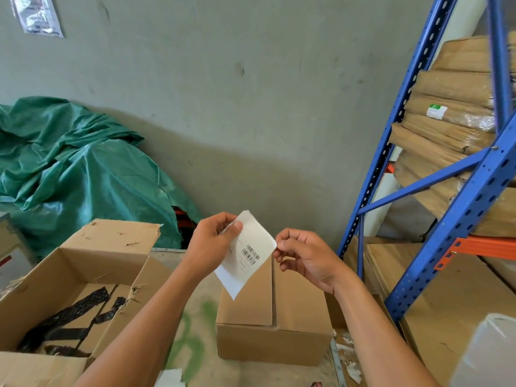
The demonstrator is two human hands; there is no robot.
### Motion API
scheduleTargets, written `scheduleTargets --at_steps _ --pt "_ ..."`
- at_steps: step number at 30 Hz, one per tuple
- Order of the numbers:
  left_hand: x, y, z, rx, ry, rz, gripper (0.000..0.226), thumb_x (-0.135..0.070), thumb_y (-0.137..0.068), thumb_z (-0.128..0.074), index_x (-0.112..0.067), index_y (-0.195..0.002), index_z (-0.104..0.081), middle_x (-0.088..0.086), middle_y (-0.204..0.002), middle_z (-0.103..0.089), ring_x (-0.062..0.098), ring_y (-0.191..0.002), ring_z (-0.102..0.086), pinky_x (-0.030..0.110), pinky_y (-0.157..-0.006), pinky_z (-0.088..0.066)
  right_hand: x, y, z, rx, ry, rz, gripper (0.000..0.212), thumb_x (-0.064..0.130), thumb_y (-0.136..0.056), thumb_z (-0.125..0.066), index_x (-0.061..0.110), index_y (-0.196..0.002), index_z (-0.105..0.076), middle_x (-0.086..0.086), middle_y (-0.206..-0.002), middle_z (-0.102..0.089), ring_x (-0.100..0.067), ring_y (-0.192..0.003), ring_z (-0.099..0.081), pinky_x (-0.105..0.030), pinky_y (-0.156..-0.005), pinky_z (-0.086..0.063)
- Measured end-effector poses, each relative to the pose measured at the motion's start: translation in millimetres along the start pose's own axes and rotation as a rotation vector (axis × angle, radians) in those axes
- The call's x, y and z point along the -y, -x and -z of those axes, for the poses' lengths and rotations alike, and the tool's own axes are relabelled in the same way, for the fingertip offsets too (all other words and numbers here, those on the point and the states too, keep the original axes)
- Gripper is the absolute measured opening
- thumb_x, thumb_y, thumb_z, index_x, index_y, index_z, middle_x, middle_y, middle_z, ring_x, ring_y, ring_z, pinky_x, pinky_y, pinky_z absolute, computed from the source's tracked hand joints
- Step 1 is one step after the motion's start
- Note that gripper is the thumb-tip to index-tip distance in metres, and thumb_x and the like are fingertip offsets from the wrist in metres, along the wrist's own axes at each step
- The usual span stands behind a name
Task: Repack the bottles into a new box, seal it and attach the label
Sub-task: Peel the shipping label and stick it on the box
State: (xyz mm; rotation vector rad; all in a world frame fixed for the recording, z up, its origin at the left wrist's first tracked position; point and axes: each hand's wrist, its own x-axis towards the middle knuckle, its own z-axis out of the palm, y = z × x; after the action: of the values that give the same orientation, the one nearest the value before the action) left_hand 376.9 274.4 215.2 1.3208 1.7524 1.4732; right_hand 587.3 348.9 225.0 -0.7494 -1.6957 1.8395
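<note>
Labelling step: the left hand [212, 241] and right hand [310, 258] each pinch the barcode label [252, 251], which likely next needs peeling and pressing onto the closed carton [279, 333].

Bright, even daylight, no glare. Soft shadow band across wall [251, 152] behind tarp [83, 169]. Wide-angle bend: rack [396, 129] posts lean at rt edge. Bottom-rt corner blurred.
</note>
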Motion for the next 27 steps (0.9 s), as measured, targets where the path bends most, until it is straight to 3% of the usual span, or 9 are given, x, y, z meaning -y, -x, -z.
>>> scheduleTargets --at_steps 4,6,8,11,14,17,24,27 --pt "1.5 -0.9 -7.8 -0.028 -0.062 0.044 0.010 -0.032 -0.097 -0.064 -0.030 -0.105 -0.070 -0.014 -0.095 -0.074 0.006 -0.087 -0.068 0.028 -0.076 -0.048 -5.6 -5.2 -6.0 -0.075 -0.059 0.037 0.020 0.000 -0.099 -0.049 0.006 -0.084 -0.059 -0.016 -0.091 -0.064 -0.018 -0.080 -0.062 -0.028 -0.062 -0.052" --pt "3.5 3.7 -15.0 -0.194 -0.270 0.030 0.037 -0.042 -0.089 -0.071 -0.034 -0.123 -0.059 -0.021 -0.114 -0.061 0.004 -0.102 -0.059 0.028 -0.085 -0.047 -8.6 -8.4 -9.8 -0.142 -0.084 0.059 0.022 -0.001 -0.099 -0.050 0.007 -0.080 -0.059 -0.016 -0.090 -0.065 -0.017 -0.079 -0.065 -0.027 -0.063 -0.052" --pt "-2.6 13.8 -22.5 -0.339 -0.286 -0.058 0.032 -0.042 -0.086 -0.075 -0.032 -0.112 -0.060 -0.021 -0.105 -0.061 0.002 -0.092 -0.059 0.025 -0.079 -0.048 -12.7 -11.8 -13.1 -0.209 -0.075 0.082 0.024 0.000 -0.098 -0.053 0.009 -0.077 -0.061 -0.014 -0.086 -0.066 -0.019 -0.079 -0.065 -0.026 -0.062 -0.051" --pt "-9.1 24.3 -35.3 -0.127 -0.169 -0.102 0.004 -0.033 -0.091 -0.073 -0.031 -0.087 -0.073 -0.017 -0.077 -0.072 -0.001 -0.075 -0.067 0.013 -0.065 -0.049 -20.9 -15.3 -15.7 -0.258 -0.017 0.117 0.028 0.001 -0.097 -0.057 0.012 -0.073 -0.065 -0.004 -0.078 -0.065 -0.017 -0.079 -0.065 -0.028 -0.063 -0.051" --pt "-7.6 29.4 -38.5 0.066 0.008 -0.026 0.007 -0.033 -0.091 -0.073 -0.030 -0.090 -0.080 -0.013 -0.081 -0.077 0.006 -0.080 -0.073 0.030 -0.075 -0.062 -26.8 -15.6 -16.6 -0.269 0.043 0.153 0.026 0.003 -0.097 -0.059 0.013 -0.075 -0.068 -0.004 -0.079 -0.068 -0.017 -0.080 -0.066 -0.030 -0.065 -0.052" --pt "-2.5 29.7 -37.6 0.087 0.067 0.014 0.011 -0.033 -0.086 -0.079 -0.027 -0.094 -0.082 -0.008 -0.084 -0.078 0.012 -0.084 -0.075 0.040 -0.080 -0.063 -31.6 -14.1 -17.2 -0.235 0.125 0.189 0.022 -0.001 -0.096 -0.059 0.009 -0.078 -0.068 -0.003 -0.078 -0.068 -0.017 -0.080 -0.066 -0.027 -0.066 -0.053" --pt "2.4 28.9 -37.0 0.120 0.117 0.098 0.013 -0.021 -0.091 -0.075 -0.017 -0.102 -0.081 -0.002 -0.087 -0.079 0.012 -0.087 -0.076 0.038 -0.080 -0.063 -39.9 -12.9 -11.4 -0.185 0.151 0.189 0.018 0.001 -0.099 -0.060 0.006 -0.085 -0.071 -0.001 -0.078 -0.068 -0.013 -0.077 -0.063 -0.027 -0.068 -0.052" --pt "3.2 29.7 -38.9 0.075 0.114 0.109 0.012 -0.019 -0.094 -0.070 -0.016 -0.095 -0.081 -0.001 -0.082 -0.079 0.014 -0.082 -0.076 0.038 -0.076 -0.064 -41.3 -15.5 -12.1 -0.200 0.221 0.186 0.018 0.002 -0.097 -0.060 0.008 -0.083 -0.070 0.000 -0.076 -0.067 -0.013 -0.075 -0.063 -0.028 -0.068 -0.053"
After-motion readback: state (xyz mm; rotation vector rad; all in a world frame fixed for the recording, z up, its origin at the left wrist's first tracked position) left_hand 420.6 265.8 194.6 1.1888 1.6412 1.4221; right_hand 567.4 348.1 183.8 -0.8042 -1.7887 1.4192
